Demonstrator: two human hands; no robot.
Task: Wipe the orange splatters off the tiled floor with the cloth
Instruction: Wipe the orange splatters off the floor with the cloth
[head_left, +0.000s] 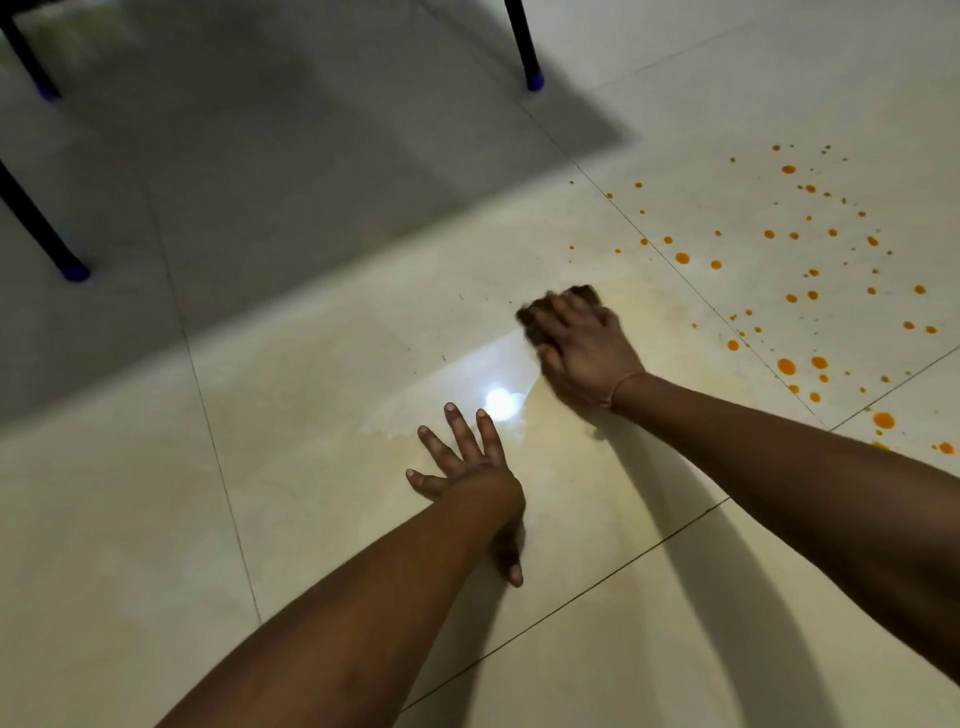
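My right hand (582, 343) presses a dark brown cloth (584, 292) flat onto the cream tiled floor (322, 364); only the cloth's far edge shows past my fingers. Orange splatters (789, 291) dot the tiles to the right of that hand, from the far right down to the right edge. A pale yellowish smear (639, 312) lies around and below the cloth. My left hand (462, 462) rests palm down on the floor with fingers spread, nearer to me and left of the cloth, holding nothing.
Black furniture legs with blue feet stand at the back: one (534, 80) at top centre, two (72, 270) (49, 93) at the left. Their shadow darkens the far-left floor. A bright light reflection (501, 402) sits between my hands.
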